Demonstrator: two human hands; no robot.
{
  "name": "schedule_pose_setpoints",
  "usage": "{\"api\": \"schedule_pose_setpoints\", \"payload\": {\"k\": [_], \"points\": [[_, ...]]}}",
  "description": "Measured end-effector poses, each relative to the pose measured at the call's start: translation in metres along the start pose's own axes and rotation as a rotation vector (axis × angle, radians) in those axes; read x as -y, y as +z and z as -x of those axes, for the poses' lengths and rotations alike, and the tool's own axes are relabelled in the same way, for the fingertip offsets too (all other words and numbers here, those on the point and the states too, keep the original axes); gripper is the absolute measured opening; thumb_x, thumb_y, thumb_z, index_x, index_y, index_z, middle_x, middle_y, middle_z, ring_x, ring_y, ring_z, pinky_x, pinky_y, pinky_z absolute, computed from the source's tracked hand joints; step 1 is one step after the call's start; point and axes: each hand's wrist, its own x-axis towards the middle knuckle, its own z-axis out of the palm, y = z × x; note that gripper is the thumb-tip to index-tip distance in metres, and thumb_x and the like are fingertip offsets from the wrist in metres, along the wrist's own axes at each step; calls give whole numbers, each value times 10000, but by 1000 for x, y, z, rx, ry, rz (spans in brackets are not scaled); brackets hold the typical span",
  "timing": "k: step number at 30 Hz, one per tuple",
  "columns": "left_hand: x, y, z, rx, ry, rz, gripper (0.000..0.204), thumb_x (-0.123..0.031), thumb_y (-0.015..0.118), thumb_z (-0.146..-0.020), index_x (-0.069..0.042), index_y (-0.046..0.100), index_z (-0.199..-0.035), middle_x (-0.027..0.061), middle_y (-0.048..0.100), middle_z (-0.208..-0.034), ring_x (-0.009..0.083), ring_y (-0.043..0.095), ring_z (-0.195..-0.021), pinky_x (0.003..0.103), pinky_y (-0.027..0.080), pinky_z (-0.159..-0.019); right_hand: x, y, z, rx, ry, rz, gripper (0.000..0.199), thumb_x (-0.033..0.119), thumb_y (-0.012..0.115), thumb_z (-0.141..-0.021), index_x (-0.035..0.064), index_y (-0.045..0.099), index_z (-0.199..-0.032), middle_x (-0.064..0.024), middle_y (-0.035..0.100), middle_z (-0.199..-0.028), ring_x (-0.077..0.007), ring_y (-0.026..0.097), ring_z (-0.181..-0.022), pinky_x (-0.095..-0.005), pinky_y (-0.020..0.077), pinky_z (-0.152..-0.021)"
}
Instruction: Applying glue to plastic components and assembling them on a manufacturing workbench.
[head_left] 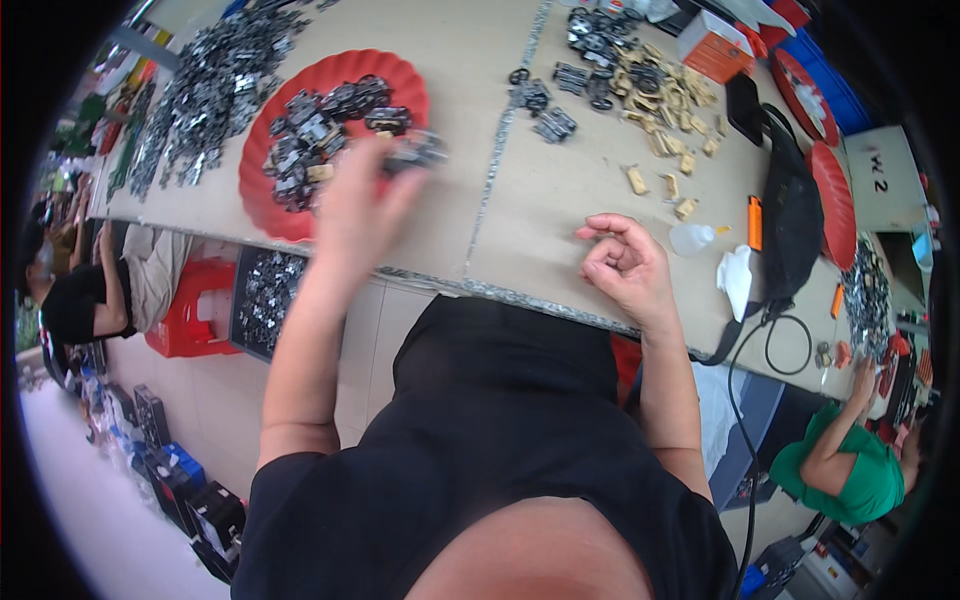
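Observation:
My left hand (355,205) reaches over the right rim of a red fluted plate (255,205). A dark metal and plastic part (418,152), blurred by motion, is between its thumb and fingers. Several similar black and silver parts (305,135) are heaped on the plate. Near the table's front edge, my right hand (630,262) is half curled, index finger and thumb apart, with nothing visible in it. A small translucent bottle (690,238) with an orange tip stands just to its right.
Loose silver metal pieces (225,85) pile up at far left. Black parts (600,40) and tan blocks (660,100) lie at back right. A black bag (790,210), orange-handled tool (755,222) and cable (735,390) are at right. Co-workers sit left and right (845,470).

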Motion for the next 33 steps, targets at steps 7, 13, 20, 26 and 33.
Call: {"api": "schedule_pose_setpoints", "payload": {"k": [7,13,20,26,33], "points": [[3,-8,-22,-166,234,-288,290,-80,676,-717,-32,583,-988,118,582,-1046,299,511,-1020,393,386,-896,0,-7,17,-49,-284,307,212,-24,641,-752,-17,593,-958,-80,609,-890,-55,540,-642,-196,430,-581],[-75,106,-29,259,467,122,290,-75,635,-749,-64,589,-1034,104,568,-1045,284,528,-1013,358,449,-849,-8,-28,40,-723,-518,303,190,-25,612,-784,-6,515,-946,-57,535,-870,-88,507,-711,-210,425,-648],[-104,174,-49,444,620,-41,300,-72,616,-740,-53,591,-1039,99,565,-962,264,533,-959,364,464,-798,-1,-60,38,-918,-281,649,513,112,720,-736,-26,432,-1137,-141,507,-1127,-197,505,-1002,-298,414,-815],[-89,164,-47,434,409,278,243,-51,557,-825,-36,587,-1066,78,604,-923,199,592,-864,314,493,-756,-6,-65,29,-762,-102,634,412,115,628,-818,-42,446,-1153,-161,540,-1109,-213,558,-971,-319,432,-847],[-63,115,-26,628,-734,1510,272,-27,551,-870,51,516,-1128,111,612,-945,148,610,-830,260,513,-774,16,-42,23,-563,-141,-134,288,103,523,-901,-28,489,-1155,-91,583,-972,-136,580,-806,-250,485,-738]]}}
